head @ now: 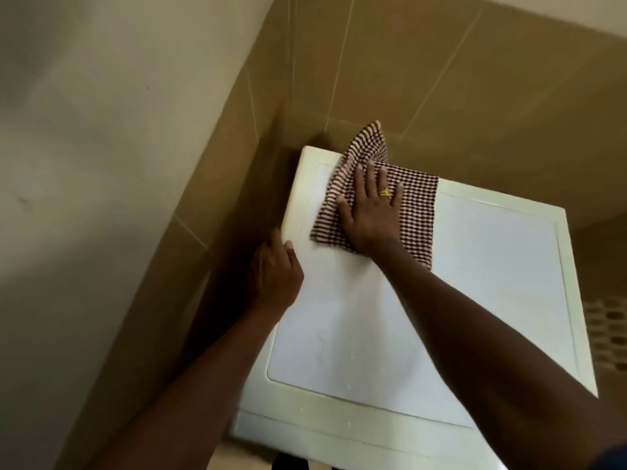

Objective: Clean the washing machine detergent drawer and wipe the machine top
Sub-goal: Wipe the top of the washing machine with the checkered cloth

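The white washing machine top [475, 283] fills the middle of the view, seen from above. A brown and pink checked cloth [417, 212] lies on its far left part, one corner lifted against the wall. My right hand [369, 212], wearing a gold ring, presses flat on the cloth with fingers spread. My left hand [274, 273] holds the machine's left edge, thumb on top and fingers curled down over the side. The detergent drawer is not in view.
Brown tiled walls [441, 79] close in behind and to the left of the machine, leaving a narrow dark gap on the left. A perforated basket-like surface [607, 330] shows at the right edge. The machine's front rim [322, 432] is nearest me.
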